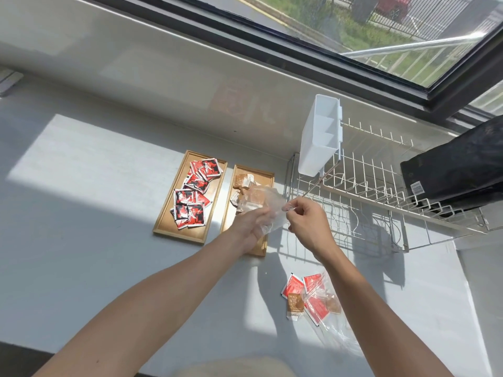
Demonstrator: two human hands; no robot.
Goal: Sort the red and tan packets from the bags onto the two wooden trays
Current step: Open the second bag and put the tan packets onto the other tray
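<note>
Two wooden trays lie side by side on the grey counter. The left tray [163, 221] holds several red packets [194, 197]. The right tray [268, 176] holds tan packets [241, 180]. Above the right tray I hold a clear plastic bag [265, 206] with a tan packet showing through it. My left hand [250, 225] grips the bag from below and my right hand [306, 221] pinches its right edge. Nearer to me lies a second clear bag [324, 303] with red and tan packets in and beside it, among them a tan packet [294, 303] and a red packet [292, 285].
A white wire dish rack [375, 202] with a white plastic cutlery holder [321, 134] stands right of the trays. A black bag [460, 164] rests at the far right. A window runs along the back wall.
</note>
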